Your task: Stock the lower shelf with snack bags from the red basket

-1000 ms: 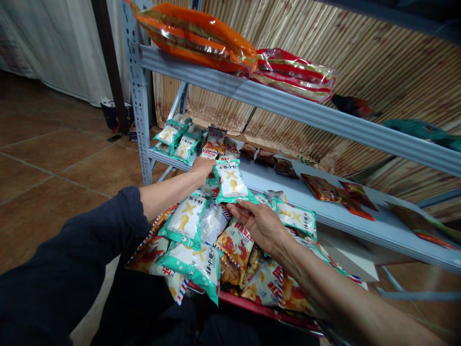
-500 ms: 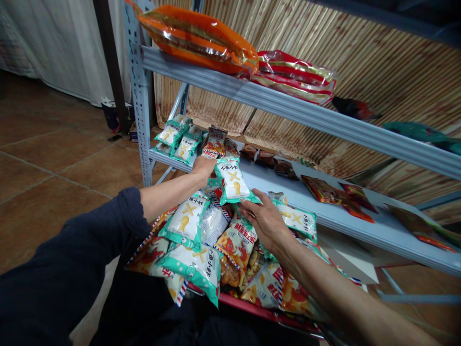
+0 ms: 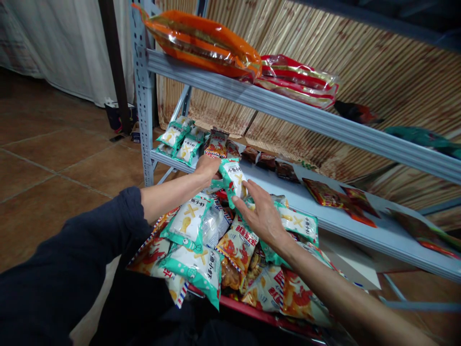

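A green-and-white snack bag (image 3: 236, 173) is held up over a heap of snack bags, in front of the lower shelf. My left hand (image 3: 209, 169) is closed on its left edge, with the fingertips hidden. From the right, my right hand (image 3: 264, 214) grips the same bag, its thumb at the lower corner and its fingers on the front. Beneath, a red-rimmed container (image 3: 252, 312) is piled with green-and-white snack bags (image 3: 189, 216) and orange-red snack bags (image 3: 239, 240).
Green-and-white bags (image 3: 187, 146) and a brown-red bag (image 3: 217, 142) sit at the left end of the lower shelf (image 3: 288, 192). Flat packets (image 3: 322, 192) lie farther right. Large orange (image 3: 201, 43) and red (image 3: 298, 79) packages rest on the shelf above. A metal post (image 3: 142, 96) stands left.
My right hand has moved up and left, from the bag's lower corner onto its front and side. The bag is turned and looks narrower. My left hand keeps its grip.
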Demonstrator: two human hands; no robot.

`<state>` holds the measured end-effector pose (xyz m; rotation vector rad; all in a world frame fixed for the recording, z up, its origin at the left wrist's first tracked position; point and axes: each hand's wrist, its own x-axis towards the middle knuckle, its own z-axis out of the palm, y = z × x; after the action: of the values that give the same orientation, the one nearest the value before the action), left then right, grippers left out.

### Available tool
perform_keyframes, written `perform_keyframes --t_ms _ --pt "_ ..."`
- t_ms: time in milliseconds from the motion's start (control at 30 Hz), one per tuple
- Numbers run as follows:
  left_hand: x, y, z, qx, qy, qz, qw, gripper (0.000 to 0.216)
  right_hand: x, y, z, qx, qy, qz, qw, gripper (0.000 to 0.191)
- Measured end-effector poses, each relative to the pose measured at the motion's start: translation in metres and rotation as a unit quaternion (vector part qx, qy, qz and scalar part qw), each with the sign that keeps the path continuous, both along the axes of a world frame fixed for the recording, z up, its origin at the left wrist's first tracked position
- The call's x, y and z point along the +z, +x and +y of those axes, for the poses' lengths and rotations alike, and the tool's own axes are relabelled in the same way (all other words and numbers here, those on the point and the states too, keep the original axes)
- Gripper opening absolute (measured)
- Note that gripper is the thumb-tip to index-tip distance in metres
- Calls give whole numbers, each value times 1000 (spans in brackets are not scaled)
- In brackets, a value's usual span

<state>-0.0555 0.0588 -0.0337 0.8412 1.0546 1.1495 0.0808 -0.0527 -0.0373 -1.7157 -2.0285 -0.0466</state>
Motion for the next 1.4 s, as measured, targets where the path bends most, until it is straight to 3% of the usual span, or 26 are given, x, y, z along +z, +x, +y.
perform_keyframes --t_ms 233,500,633,733,833,933,1033,1133,1400 --pt "-1 2 0 -54 -18 -19 998 4 -3 -1 1 0 -1 -11 1000 87" --pt "12 1 -9 -105 -27 -75 991 12 5 7 4 -7 19 41 999 66" --pt "20 -3 -10 -91 -28 -84 992 19 12 9 8 -31 17 151 988 66" --pt "12 -5 -6 -87 -39 -63 993 17 14 9 11 -46 -11 345 937 66" --pt "-1 -5 -3 -117 -52 -52 990 7 15 9 11 -30 -112 558 822 48" --pt "-9 -5 -5 -160 -65 -65 983 5 13 8 10 -17 -201 688 697 22" --pt "-11 -5 -7 -195 -71 -93 974 4 10 5 9 -55 -221 749 622 11" --pt "-11 -6 -6 -189 -63 -104 974 3 7 3 9 -64 -229 761 603 12" --pt "-8 -9 -8 -180 -47 -101 977 2 -1 6 9 -66 -248 741 621 14"
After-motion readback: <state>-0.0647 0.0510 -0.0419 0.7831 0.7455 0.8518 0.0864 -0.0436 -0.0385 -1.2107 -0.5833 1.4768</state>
